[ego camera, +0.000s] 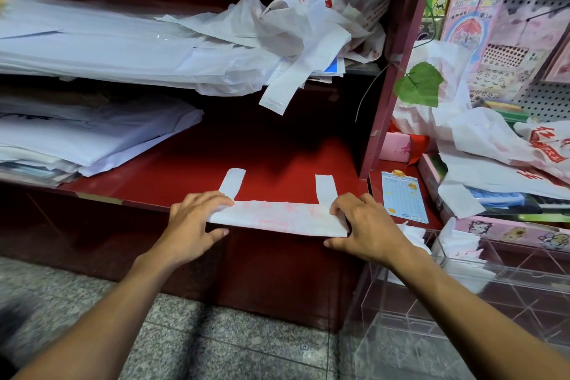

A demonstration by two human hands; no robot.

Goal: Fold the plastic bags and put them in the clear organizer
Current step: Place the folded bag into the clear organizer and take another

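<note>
A white plastic bag [277, 217] with faint pink print lies folded into a narrow strip at the front edge of the red shelf [277, 157]. Its two handles stick out toward the back. My left hand [192, 220] pinches the strip's left end, thumb underneath. At the right end my right hand [359, 224] grips it the same way. The clear organizer [456, 296] stands low at the right, with several folded white bags in its back compartments.
Crumpled white bags [308, 28] are heaped on the upper shelf, beside flat stacks of plastic sheets [92, 49]. More sheets [86, 136] lie at the left of the red shelf. More loose bags [481, 139] and sticker packs crowd the right. Below is a speckled stone floor [216, 342].
</note>
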